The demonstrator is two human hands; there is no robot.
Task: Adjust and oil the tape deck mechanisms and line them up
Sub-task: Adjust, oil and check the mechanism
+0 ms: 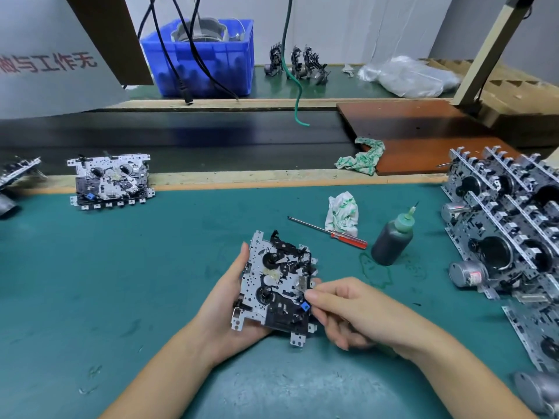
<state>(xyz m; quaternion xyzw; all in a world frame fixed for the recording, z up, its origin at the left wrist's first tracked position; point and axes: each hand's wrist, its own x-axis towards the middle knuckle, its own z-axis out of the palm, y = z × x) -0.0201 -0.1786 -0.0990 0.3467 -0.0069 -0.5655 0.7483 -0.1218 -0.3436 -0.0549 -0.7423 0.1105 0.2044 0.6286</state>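
Below the frame's centre, the left hand is cradling a silver-and-black metal tape deck mechanism from beneath, fingers curled round its edges, while the right hand is pinching at a part near its small blue tab, so the adjusting step seems to be in hand. Oiling likely follows, calling for the dark oil bottle with the green nozzle right of centre. Exactly what the right fingertips are gripping is too small to tell, and the stacked mechanisms are running off the right edge.
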